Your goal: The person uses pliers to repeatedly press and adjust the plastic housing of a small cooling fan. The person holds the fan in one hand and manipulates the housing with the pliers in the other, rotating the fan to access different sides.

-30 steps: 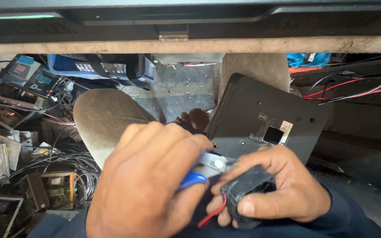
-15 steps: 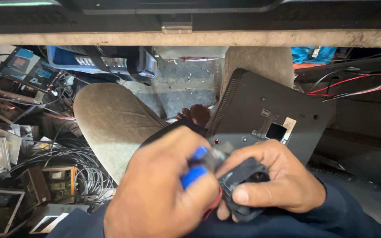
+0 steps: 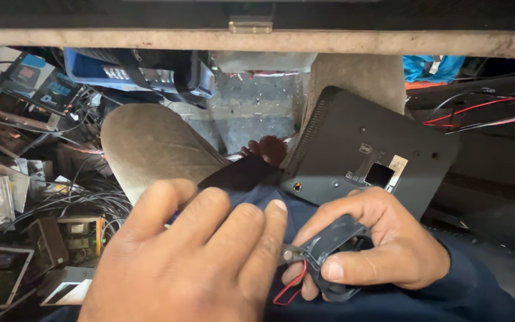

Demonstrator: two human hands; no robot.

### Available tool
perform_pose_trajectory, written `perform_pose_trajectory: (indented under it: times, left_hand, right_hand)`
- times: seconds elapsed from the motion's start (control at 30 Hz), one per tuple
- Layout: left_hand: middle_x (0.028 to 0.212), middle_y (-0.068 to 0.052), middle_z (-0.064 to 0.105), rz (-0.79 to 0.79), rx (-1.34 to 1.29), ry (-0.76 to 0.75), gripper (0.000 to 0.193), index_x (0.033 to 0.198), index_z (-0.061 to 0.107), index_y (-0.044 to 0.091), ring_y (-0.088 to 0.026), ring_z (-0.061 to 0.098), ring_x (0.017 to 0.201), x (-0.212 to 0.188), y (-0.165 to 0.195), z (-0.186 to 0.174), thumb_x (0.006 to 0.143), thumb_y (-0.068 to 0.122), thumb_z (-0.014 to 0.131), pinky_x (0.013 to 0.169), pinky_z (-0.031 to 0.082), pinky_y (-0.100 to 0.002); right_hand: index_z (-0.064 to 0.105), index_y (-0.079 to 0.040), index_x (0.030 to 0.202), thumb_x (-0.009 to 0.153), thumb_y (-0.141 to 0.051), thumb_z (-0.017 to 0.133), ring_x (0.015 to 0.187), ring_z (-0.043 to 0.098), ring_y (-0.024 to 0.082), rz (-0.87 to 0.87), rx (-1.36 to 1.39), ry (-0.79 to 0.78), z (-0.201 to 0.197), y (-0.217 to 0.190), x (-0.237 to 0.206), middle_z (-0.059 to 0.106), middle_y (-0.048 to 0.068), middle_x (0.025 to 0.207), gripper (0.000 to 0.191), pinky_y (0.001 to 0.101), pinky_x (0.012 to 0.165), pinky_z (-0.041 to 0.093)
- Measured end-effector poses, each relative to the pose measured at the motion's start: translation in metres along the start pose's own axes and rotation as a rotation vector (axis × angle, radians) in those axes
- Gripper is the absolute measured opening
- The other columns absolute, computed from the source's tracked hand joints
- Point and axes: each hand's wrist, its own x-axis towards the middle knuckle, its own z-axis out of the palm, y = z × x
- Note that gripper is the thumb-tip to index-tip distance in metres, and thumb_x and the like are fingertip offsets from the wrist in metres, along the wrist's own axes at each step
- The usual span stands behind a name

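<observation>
Panel (image 3: 365, 149) of black plastic, leaning across the lap, upper right. Left hand (image 3: 192, 256) spread over the foreground, whatever sits in its grip hidden. Right hand (image 3: 382, 244), grip clamped on small black fan (image 3: 332, 244) just below the panel. Red wire (image 3: 287, 289) looping beneath the fan.

Small pale label (image 3: 398, 165) on black panel (image 3: 353, 149); blue-black packages (image 3: 37, 83) far left

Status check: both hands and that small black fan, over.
Right hand grips small black plastic fan. Left hand covers blue-handled tool, tip at fan's corner. Red wire dangles below. Black panel behind, clear.
</observation>
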Motion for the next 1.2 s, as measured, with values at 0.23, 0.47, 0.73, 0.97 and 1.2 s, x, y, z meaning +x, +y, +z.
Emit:
perform_pose_trajectory:
  times: [0.23, 0.47, 0.73, 0.97, 1.2]
  left_hand:
    - [0.071, -0.005, 0.051, 0.002, 0.035, -0.016, 0.017, 0.084, 0.07, -0.001, -0.02, 0.058, 0.072, 0.007, 0.005, -0.001, 0.08, 0.016, 0.07, 0.065, 0.04, -0.036]
    - [0.07, -0.011, 0.053, 0.043, -0.035, -0.075, 0.025, 0.076, 0.064, -0.001, -0.025, 0.055, 0.066, -0.001, 0.008, 0.006, 0.084, 0.022, 0.069, 0.063, 0.041, -0.038]
    - [0.069, -0.01, 0.059, -0.026, -0.071, -0.147, 0.021, 0.086, 0.069, -0.004, -0.024, 0.059, 0.06, 0.001, 0.01, 0.005, 0.085, 0.017, 0.068, 0.05, 0.044, -0.039]
    - [0.086, -0.006, 0.073, -0.526, -0.846, -0.106, 0.025, 0.105, 0.072, 0.009, -0.021, 0.076, 0.077, -0.009, -0.01, 0.012, 0.091, 0.029, 0.072, 0.065, 0.058, -0.033]
    - [0.086, -0.009, 0.068, -0.505, -0.719, -0.084, 0.028, 0.104, 0.07, 0.01, -0.029, 0.07, 0.083, -0.003, 0.009, 0.024, 0.085, 0.029, 0.077, 0.072, 0.052, -0.036]
  right_hand:
    - [0.073, 0.008, 0.11, 0.087, -0.006, 0.075, 0.085, 0.079, 0.022, -0.074, -0.074, -0.05, 0.001, -0.003, 0.001, 0.081, 0.017, 0.09, 0.027, 0.0323, 0.079, 0.062]
    - [0.076, 0.005, 0.107, 0.088, -0.009, 0.075, 0.079, 0.08, 0.017, -0.128, -0.256, -0.107, -0.002, -0.008, 0.002, 0.083, 0.013, 0.086, 0.024, 0.0282, 0.074, 0.062]
    - [0.074, 0.006, 0.109, 0.088, -0.008, 0.074, 0.082, 0.08, 0.022, -0.11, -0.174, -0.122, -0.003, -0.008, 0.0, 0.082, 0.017, 0.092, 0.025, 0.0313, 0.074, 0.063]
    - [0.075, 0.007, 0.107, 0.087, -0.013, 0.075, 0.081, 0.08, 0.024, -0.064, -0.08, -0.123, -0.002, -0.011, -0.003, 0.082, 0.02, 0.096, 0.029, 0.0345, 0.076, 0.064]
    - [0.075, 0.009, 0.104, 0.088, -0.012, 0.076, 0.087, 0.081, 0.024, -0.107, -0.173, -0.066, -0.001, -0.006, 0.0, 0.084, 0.022, 0.092, 0.025, 0.0347, 0.079, 0.062]
